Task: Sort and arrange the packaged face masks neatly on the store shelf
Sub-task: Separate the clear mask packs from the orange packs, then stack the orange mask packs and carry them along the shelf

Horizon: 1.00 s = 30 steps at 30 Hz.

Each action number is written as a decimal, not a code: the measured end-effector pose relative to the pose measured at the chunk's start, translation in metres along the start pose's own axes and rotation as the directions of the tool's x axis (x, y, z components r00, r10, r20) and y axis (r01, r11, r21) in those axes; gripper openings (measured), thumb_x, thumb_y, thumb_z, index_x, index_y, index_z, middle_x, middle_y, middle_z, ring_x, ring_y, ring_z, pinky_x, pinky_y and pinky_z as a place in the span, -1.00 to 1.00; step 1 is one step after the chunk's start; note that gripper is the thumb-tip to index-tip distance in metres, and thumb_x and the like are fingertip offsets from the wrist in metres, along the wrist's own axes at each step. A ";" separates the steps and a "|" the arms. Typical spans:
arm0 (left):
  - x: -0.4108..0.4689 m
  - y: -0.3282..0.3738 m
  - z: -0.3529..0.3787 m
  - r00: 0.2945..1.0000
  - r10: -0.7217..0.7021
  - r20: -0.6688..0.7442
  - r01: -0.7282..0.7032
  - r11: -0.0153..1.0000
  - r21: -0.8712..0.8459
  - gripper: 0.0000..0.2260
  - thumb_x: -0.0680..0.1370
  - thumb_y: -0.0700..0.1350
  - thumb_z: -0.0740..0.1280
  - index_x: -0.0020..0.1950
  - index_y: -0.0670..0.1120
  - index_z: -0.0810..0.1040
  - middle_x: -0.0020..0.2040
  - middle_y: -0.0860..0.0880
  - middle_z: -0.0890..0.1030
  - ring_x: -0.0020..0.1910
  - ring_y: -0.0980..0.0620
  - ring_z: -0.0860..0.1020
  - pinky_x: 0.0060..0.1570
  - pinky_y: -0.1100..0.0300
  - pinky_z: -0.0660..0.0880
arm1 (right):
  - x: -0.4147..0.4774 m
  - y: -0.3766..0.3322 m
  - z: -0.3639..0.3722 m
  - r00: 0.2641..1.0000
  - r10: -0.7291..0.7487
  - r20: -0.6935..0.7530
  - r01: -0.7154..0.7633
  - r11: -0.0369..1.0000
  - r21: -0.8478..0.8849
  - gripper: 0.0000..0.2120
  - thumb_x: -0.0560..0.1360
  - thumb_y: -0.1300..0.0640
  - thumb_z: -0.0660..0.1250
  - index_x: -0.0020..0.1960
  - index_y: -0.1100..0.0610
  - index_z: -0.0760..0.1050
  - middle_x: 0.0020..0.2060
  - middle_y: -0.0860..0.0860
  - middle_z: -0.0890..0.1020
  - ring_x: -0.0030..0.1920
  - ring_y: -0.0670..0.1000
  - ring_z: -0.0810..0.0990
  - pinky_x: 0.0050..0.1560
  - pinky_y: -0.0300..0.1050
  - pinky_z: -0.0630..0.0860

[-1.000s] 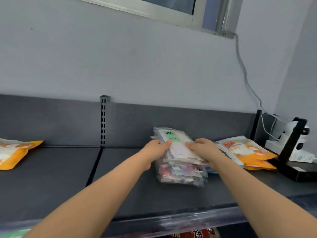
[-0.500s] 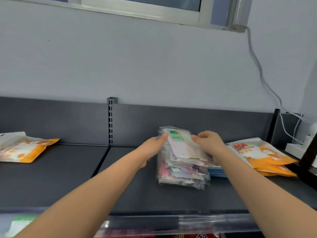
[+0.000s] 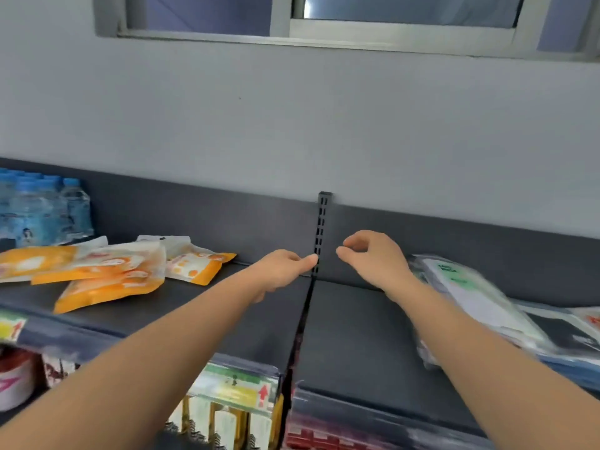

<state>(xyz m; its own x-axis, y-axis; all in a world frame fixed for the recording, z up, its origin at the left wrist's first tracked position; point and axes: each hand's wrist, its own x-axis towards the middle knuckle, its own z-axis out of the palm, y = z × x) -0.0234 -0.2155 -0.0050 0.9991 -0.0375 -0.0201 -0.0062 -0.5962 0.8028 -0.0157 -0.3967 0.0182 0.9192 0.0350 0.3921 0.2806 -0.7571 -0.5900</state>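
A stack of clear-wrapped face mask packs lies on the dark shelf at the right, partly behind my right forearm. Several orange and white mask pouches lie scattered on the left shelf section. My left hand hovers over the shelf near the seam, fingers loosely extended and holding nothing. My right hand hovers just right of the slotted upright, fingers loosely curled, empty, and clear of the stack.
A pack of blue-capped water bottles stands at the back left. Price labels run along the shelf's front edge, with packaged goods on the shelf below. A grey wall and a window rise behind.
Both hands have let go of the mask stack and moved left of it. The view has swung left, so the stack sits at the right and more orange pouches show.
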 end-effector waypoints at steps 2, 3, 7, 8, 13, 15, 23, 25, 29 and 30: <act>-0.005 -0.030 -0.036 0.998 -0.016 -0.057 0.019 0.997 0.068 -0.48 0.55 0.27 0.22 0.37 -0.03 0.47 0.36 0.01 0.48 0.30 -0.06 0.44 0.21 0.10 0.36 | 0.005 -0.027 0.034 0.995 -0.024 0.095 0.022 1.000 0.019 -0.75 0.51 -0.05 0.36 0.14 0.02 0.59 0.12 -0.07 0.63 0.17 -0.02 0.56 0.18 -0.06 0.48; -0.006 -0.047 -0.054 0.996 -0.015 -0.085 0.025 0.993 0.113 -0.51 0.54 0.26 0.25 0.30 -0.04 0.52 0.29 0.00 0.53 0.26 -0.03 0.48 0.17 0.13 0.38 | 0.008 -0.039 0.051 0.990 -0.029 0.137 0.025 0.999 0.032 -0.74 0.51 -0.05 0.37 0.15 0.03 0.58 0.12 -0.06 0.62 0.16 -0.02 0.56 0.16 -0.08 0.48; -0.009 -0.106 -0.123 0.984 -0.017 -0.177 0.068 0.956 0.285 -0.66 0.52 0.15 0.32 0.18 -0.03 0.56 0.17 -0.02 0.61 0.17 0.00 0.54 0.09 0.15 0.42 | 0.016 -0.082 0.115 0.964 -0.017 0.266 -0.002 0.998 0.069 -0.70 0.51 -0.05 0.39 0.19 0.05 0.58 0.14 -0.04 0.61 0.15 -0.02 0.56 0.13 -0.13 0.46; -0.011 -0.117 -0.138 0.980 -0.021 -0.199 0.082 0.948 0.307 -0.64 0.53 0.13 0.32 0.23 -0.03 0.55 0.20 -0.01 0.59 0.21 0.00 0.52 0.12 0.14 0.42 | 0.018 -0.092 0.129 0.959 -0.013 0.283 -0.009 0.997 0.076 -0.70 0.51 -0.04 0.39 0.19 0.06 0.58 0.13 -0.04 0.61 0.15 -0.02 0.56 0.12 -0.14 0.46; -0.013 -0.163 -0.205 0.946 0.025 -0.324 0.139 0.870 0.473 -0.62 0.55 0.11 0.31 0.30 -0.04 0.53 0.27 -0.02 0.56 0.21 -0.01 0.52 0.16 0.12 0.42 | 0.028 -0.137 0.191 0.945 0.002 0.326 -0.034 0.995 0.092 -0.78 0.50 -0.01 0.41 0.10 0.05 0.61 0.08 -0.04 0.63 0.09 -0.03 0.56 0.04 -0.14 0.49; -0.009 -0.180 -0.225 0.928 0.052 -0.368 0.151 0.853 0.500 -0.65 0.56 0.09 0.31 0.28 -0.03 0.55 0.25 -0.03 0.57 0.17 -0.01 0.53 0.12 0.12 0.46 | 0.032 -0.149 0.210 0.939 0.008 0.345 -0.047 0.994 0.103 -0.75 0.48 -0.01 0.42 0.12 0.05 0.60 0.10 -0.03 0.62 0.10 -0.02 0.57 0.04 -0.13 0.50; 0.008 -0.247 -0.278 0.926 -0.227 -0.303 0.368 0.727 0.580 -0.60 0.68 0.01 0.04 0.48 -0.07 0.33 0.46 -0.12 0.37 0.39 -0.13 0.38 0.34 0.02 0.35 | 0.046 -0.192 0.269 0.870 -0.023 0.492 -0.053 0.989 0.140 -0.60 0.50 -0.09 0.38 0.27 0.07 0.51 0.16 -0.03 0.55 0.07 -0.03 0.53 0.02 -0.15 0.51; 0.010 -0.258 -0.282 0.913 -0.241 -0.330 0.389 0.759 0.522 -0.62 0.67 0.02 0.07 0.41 -0.11 0.40 0.40 -0.15 0.44 0.33 -0.12 0.44 0.30 0.04 0.39 | 0.050 -0.198 0.278 0.839 0.002 0.545 -0.090 0.987 0.134 -0.52 0.51 -0.13 0.35 0.35 0.06 0.42 0.17 -0.01 0.51 -0.01 -0.03 0.50 -0.11 -0.15 0.53; 0.016 -0.261 -0.283 0.879 -0.283 -0.383 0.458 0.725 0.515 -0.29 0.49 0.35 0.24 0.52 0.00 0.25 0.49 -0.06 0.34 0.44 -0.09 0.33 0.38 0.01 0.32 | 0.066 -0.203 0.295 0.806 0.076 0.587 -0.219 0.960 0.177 -0.44 0.44 -0.10 0.45 0.35 0.07 0.38 0.04 0.01 0.53 -0.23 -0.07 0.41 -0.37 -0.21 0.36; 0.018 -0.260 -0.282 0.865 -0.318 -0.388 0.487 0.718 0.497 -0.21 0.43 0.42 0.24 0.53 0.01 0.24 0.50 -0.06 0.33 0.45 -0.10 0.31 0.39 -0.01 0.29 | 0.070 -0.204 0.299 0.797 0.098 0.596 -0.259 0.946 0.192 -0.46 0.42 -0.03 0.49 0.31 0.08 0.40 0.05 0.05 0.57 -0.24 -0.05 0.42 -0.39 -0.21 0.35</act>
<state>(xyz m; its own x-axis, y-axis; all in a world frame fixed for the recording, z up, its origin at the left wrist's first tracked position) 0.0086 0.1656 -0.0461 0.8826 0.4682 -0.0415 0.4610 -0.8451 0.2708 0.0745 -0.0450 -0.0453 0.9247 0.3427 -0.1654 0.0801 -0.6003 -0.7957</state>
